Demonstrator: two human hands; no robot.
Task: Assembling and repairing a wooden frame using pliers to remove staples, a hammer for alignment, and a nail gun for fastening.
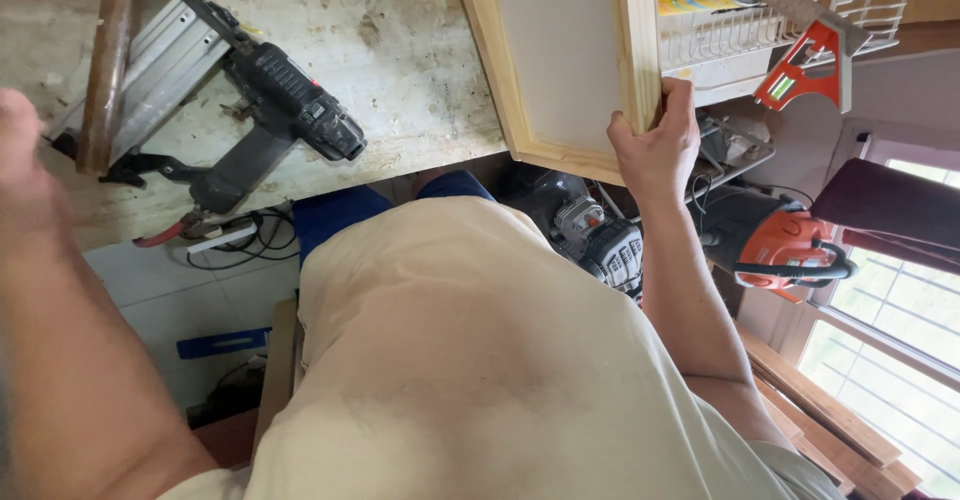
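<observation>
The right hand [655, 145] is closed around the near corner of the wooden frame [560, 60], which lies on the workbench [400, 50] right of the nail gun [265, 110]. The left hand [20, 150] is blurred; its grip cannot be told. Positioning seems underway; nailing would need the frame steadied.

Daylight enters through the window [880, 360] at the lower right, where the panes are blown out to near white. The rest of the scene is evenly and softly lit, bright enough to read surfaces, with no hard shadows; only a soft dark band lies under the bench [380, 50] edge. The left hand [20, 160] at the left edge is smeared by motion blur and sits too close for focus. The shirt [480, 360] in the near middle is slightly soft. Straight lines bow a little towards the corners, showing wide-angle distortion.
</observation>
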